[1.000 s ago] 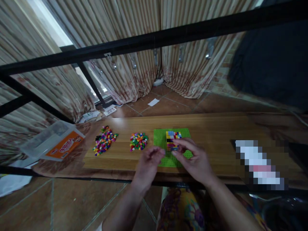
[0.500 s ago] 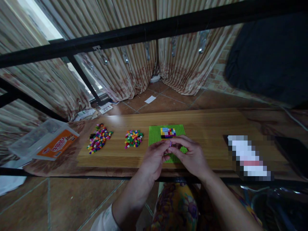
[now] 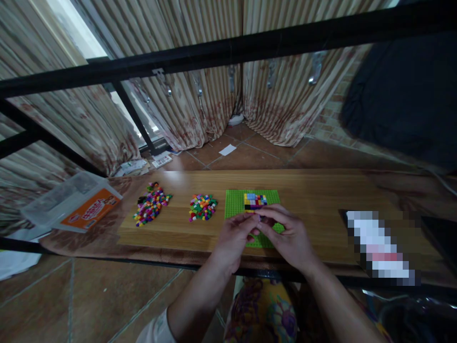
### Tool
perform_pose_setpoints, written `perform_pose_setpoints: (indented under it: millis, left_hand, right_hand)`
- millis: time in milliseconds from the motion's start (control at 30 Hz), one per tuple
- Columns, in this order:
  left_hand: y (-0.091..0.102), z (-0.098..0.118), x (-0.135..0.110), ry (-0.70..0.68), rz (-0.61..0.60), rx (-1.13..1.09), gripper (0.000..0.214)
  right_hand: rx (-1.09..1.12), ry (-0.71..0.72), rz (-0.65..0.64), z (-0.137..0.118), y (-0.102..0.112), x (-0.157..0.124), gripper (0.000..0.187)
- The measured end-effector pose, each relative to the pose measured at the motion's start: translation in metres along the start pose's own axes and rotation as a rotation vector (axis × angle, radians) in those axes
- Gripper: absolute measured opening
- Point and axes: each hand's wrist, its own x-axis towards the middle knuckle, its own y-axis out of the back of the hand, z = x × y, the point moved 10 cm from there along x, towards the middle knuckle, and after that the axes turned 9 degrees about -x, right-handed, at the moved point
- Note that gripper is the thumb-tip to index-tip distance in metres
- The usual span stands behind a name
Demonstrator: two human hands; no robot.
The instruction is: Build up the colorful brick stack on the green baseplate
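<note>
Over the near part of a green studded baseplate point(image 3: 233, 202), my left hand point(image 3: 233, 236) and my right hand point(image 3: 287, 233) meet at their fingertips. Pinched between them is a tiny purple toy brick point(image 3: 259, 218), mostly covered by the fingers. Both hands are closed on it. Just beyond the fingertips, a block of joined bricks point(image 3: 255, 201) in yellow, light blue, white, red and black is fixed to the plate. My hands hide the plate's near middle.
Left of the plate lie a small pile of loose bricks point(image 3: 203, 207) and a larger pile point(image 3: 153, 205). A clear plastic box point(image 3: 67, 195) with an orange label stands at the far left. To the right is a pixelated flat object point(image 3: 380, 245). A black bar point(image 3: 200, 53) crosses beyond the wooden board point(image 3: 314, 190).
The whole view has shifted a little, so the scene sits slightly further right and lower. My hands stay together on the purple brick, with only small finger movement.
</note>
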Motion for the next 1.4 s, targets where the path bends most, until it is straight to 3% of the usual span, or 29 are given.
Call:
perform_pose_setpoints:
  millis: [367,467,567,633,767,967,1267,1400]
  left_hand:
    - [-0.001,-0.002,0.004,-0.027,-0.003,0.048,0.026]
    - [0.005,0.015,0.011,-0.142,0.045,0.123,0.027]
    - [0.021,0.046,0.026,-0.345,0.134,0.198,0.021]
    - [0.028,0.062,0.042,-0.431,0.139,0.218,0.016]
    - [0.028,0.075,0.078,-0.445,0.090,0.290,0.008]
    - [0.006,0.063,0.104,-0.366,-0.046,0.363,0.007]
    - [-0.013,0.045,0.113,-0.268,-0.166,0.427,0.011]
    - [-0.014,0.040,0.114,-0.251,-0.164,0.419,0.011]
  right_hand:
    - [0.015,-0.035,-0.034,0.008,0.002,0.000,0.017]
    - [-0.036,-0.082,0.109,0.026,0.017,0.007,0.017]
    - [-0.102,-0.151,0.253,0.052,0.029,0.018,0.017]
    - [-0.109,-0.174,0.264,0.068,0.025,0.027,0.019]
    - [-0.088,-0.213,0.216,0.087,0.007,0.041,0.022]
    - [-0.086,-0.223,0.169,0.090,-0.003,0.044,0.023]
    - [0.102,-0.404,0.146,0.106,-0.011,0.040,0.028]
    - [0.156,-0.462,0.122,0.110,-0.014,0.037,0.032]
